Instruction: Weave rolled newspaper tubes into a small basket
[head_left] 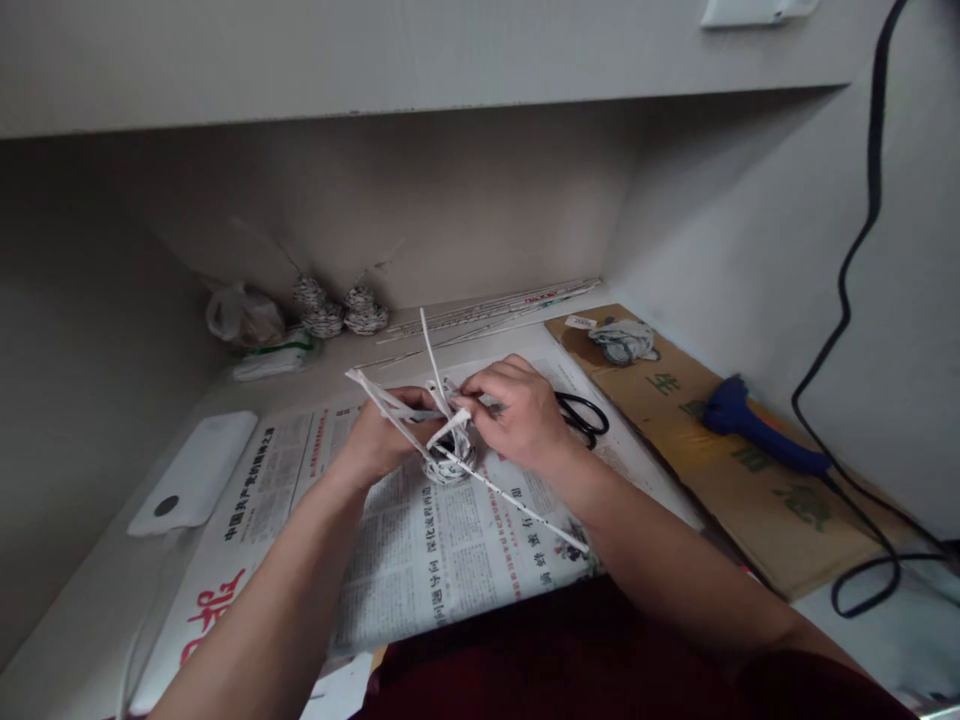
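1 small woven piece (450, 468) of rolled paper sits between the hands over the newspaper (390, 570); whether it rests on the sheet or is held just above, I cannot tell. Loose paper strands (426, 340) fan out from its top, and 1 speckled strand (525, 507) slants down to the right. The right hand (514, 408) pinches at the strands near the top with thumb and forefinger. The left hand (386, 430) curls in from the other side, but its fingertips are behind the strands, so I cannot tell how firmly it is closed.

For a neat weave, I would steady the body lightly, bend each strand close to its base, and keep the pull even, since rolled paper probably creases or splits if tugged sharply. Spreading the free ends apart should help keep them from tangling.

Just beyond the right hand lie black scissors handles (589, 415); their blades are hidden. To the right, a blue tool (761, 428) lies on printed cardboard (810, 560), near a crumpled bundle (626, 342) I cannot identify. At the back are spare paper rods (487, 320) and 2 dim gourd-shaped pieces (319, 308), beside a plastic bag (244, 315) whose contents are unclear. The lower frame edge cuts off both forearms.
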